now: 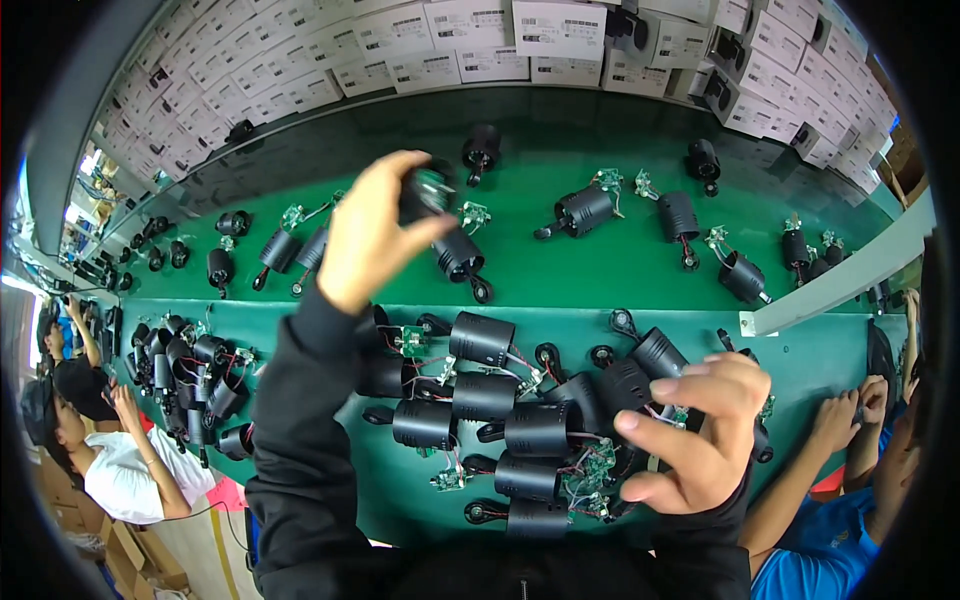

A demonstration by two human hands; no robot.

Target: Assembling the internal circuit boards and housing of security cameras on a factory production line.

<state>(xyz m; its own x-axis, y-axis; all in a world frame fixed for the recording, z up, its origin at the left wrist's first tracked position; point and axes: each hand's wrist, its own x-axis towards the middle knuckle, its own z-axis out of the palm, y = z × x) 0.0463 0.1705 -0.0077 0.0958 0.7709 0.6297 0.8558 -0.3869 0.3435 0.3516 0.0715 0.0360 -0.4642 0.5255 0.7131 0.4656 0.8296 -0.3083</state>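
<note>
Above the far green belt, my left hand (pixel 372 225) is closed around a short black cylindrical part (pixel 428 192), with a green piece showing in its end. That part is smeared by motion. Over the right side of a pile of black cylindrical housings, my right hand (pixel 705 430) is open, its fingers curled and apart, with nothing visible between them. A black housing (pixel 625 388) lies beside its fingertips. Near the pile's middle rests another housing (pixel 535 430). Thin wires tie several housings to small green circuit boards (pixel 598 462), and short black looped cables stick out of their ends.
Housings with dangling boards, such as this one (pixel 585 212), are spread along the green belt (pixel 560 275). White boxes (pixel 558 30) line the back. A grey metal bracket (pixel 850 265) slants in from the right. Co-workers sit on both sides, with another heap (pixel 190 375) at left.
</note>
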